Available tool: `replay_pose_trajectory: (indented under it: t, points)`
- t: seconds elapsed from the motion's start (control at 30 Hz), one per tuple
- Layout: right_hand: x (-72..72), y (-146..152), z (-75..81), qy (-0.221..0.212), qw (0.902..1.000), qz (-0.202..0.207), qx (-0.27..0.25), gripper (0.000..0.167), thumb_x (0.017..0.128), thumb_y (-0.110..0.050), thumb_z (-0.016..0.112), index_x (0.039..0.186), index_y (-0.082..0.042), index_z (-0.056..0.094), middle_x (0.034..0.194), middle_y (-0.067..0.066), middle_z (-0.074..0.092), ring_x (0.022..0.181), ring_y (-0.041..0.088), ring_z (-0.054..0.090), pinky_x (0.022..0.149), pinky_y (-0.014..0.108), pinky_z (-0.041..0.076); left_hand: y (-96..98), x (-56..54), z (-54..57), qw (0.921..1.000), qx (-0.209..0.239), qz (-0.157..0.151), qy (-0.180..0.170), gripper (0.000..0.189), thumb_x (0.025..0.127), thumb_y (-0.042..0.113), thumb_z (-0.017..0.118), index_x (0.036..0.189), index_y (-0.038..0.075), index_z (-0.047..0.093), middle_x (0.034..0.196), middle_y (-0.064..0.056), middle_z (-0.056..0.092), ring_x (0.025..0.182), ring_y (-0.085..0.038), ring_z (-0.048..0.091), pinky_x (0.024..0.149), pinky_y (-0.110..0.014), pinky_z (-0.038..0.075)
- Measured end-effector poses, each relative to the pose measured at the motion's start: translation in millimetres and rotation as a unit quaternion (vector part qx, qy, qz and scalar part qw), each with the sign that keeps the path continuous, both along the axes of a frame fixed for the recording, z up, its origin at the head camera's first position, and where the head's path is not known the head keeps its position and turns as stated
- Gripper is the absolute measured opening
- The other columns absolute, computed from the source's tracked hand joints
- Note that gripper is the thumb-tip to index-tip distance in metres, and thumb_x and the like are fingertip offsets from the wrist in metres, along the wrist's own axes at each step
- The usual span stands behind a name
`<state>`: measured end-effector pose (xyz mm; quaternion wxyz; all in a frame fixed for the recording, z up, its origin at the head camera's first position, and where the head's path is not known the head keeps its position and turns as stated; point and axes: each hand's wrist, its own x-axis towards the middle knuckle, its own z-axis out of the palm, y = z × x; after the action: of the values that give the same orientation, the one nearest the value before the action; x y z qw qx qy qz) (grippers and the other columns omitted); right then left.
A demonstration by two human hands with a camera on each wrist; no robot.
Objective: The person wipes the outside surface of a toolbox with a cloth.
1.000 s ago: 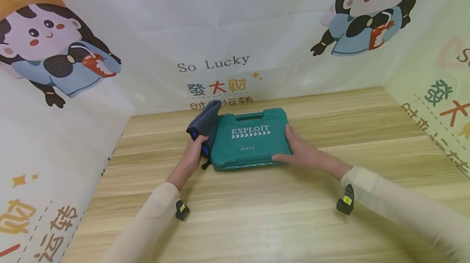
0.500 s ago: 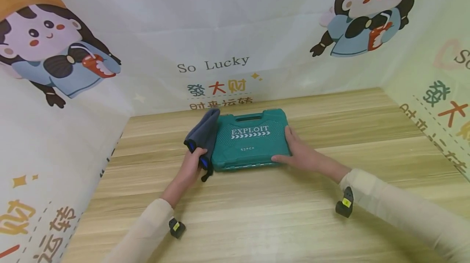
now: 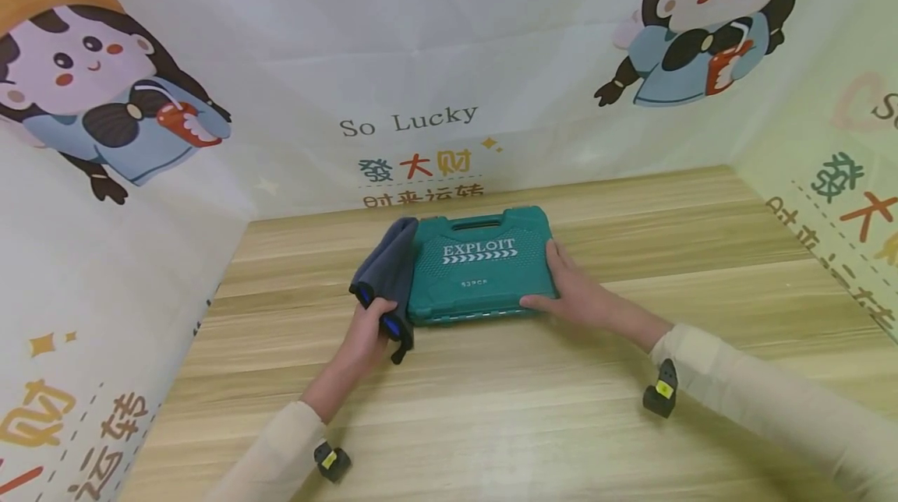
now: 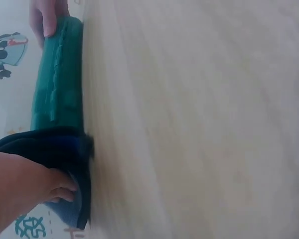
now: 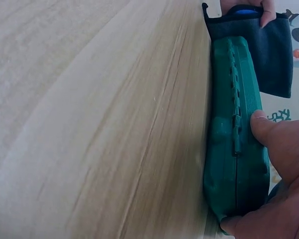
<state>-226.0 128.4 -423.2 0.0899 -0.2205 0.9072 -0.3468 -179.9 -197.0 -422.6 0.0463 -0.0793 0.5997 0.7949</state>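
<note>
A green plastic tool case [image 3: 480,272] marked "EXPLOIT" lies flat on the wooden table, its handle at the far side. My right hand [image 3: 578,291] grips the case's right end, thumb on its near corner and fingers along the side. At the opposite end, my left hand [image 3: 368,330] pinches a folded dark grey-blue cloth [image 3: 393,260] with black trim, a blue lining and a small black loop. The cloth stands up against the case's left side and overlaps its edge in the right wrist view. Most of my left fingers are hidden in its folds.
The wooden table [image 3: 477,416] extends around the case on all sides. Behind it hangs a white printed curtain [image 3: 295,97] close to the table's far edge, with further printed sheets at left and right.
My left hand has drawn the cloth nearer to me along the case's left side, and the cloth's upper end sits lower. The case and my right hand stay nearly where they were.
</note>
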Motion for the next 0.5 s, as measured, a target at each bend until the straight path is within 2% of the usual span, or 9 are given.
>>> replay_pose_trajectory:
  t: [0.17,0.3,0.43,0.5]
  points:
    - [0.2,-0.1,3.1,-0.005,0.9998,0.003,0.016,0.106,0.1,-0.04,0.066,0.154,0.016,-0.006,0.16,0.037,-0.007,0.148,0.049,0.002,0.116,0.057,0.015,-10.2,0.1,10.4,0.9993,0.003,-0.029,-0.022,0.059,0.099,0.006,0.039,0.153,-0.003,0.017,0.149,-0.012,0.031,0.132,-0.02,0.036,0.107,-0.026,0.034]
    - [-1.5,-0.5,7.1,-0.02,0.9991,0.002,0.037,0.107,0.1,-0.042,0.066,0.154,0.015,-0.006,0.159,0.038,-0.007,0.147,0.05,0.004,0.116,0.057,0.017,-14.3,0.3,20.7,0.9979,-0.007,-0.061,-0.02,0.059,0.103,0.011,0.037,0.157,0.002,0.014,0.156,-0.012,0.027,0.139,-0.022,0.032,0.112,-0.032,0.03]
    - [-0.5,-3.1,10.2,-0.018,0.9992,-0.006,0.035,0.106,0.1,-0.041,0.067,0.154,0.015,-0.005,0.16,0.037,-0.009,0.147,0.051,0.007,0.115,0.057,0.019,-12.2,4.6,34.1,0.998,-0.017,-0.06,-0.013,0.06,0.105,0.016,0.038,0.159,0.003,0.013,0.158,-0.011,0.026,0.141,-0.023,0.031,0.115,-0.035,0.027]
    - [1.8,-5.6,12.4,-0.005,0.9997,-0.013,0.02,0.104,0.1,-0.04,0.067,0.155,0.015,-0.002,0.16,0.036,-0.01,0.146,0.051,0.009,0.115,0.057,0.02,-9.6,6.1,41.5,0.9987,-0.013,-0.049,-0.01,0.061,0.106,0.017,0.038,0.16,0.002,0.013,0.158,-0.011,0.027,0.142,-0.023,0.03,0.115,-0.035,0.027]
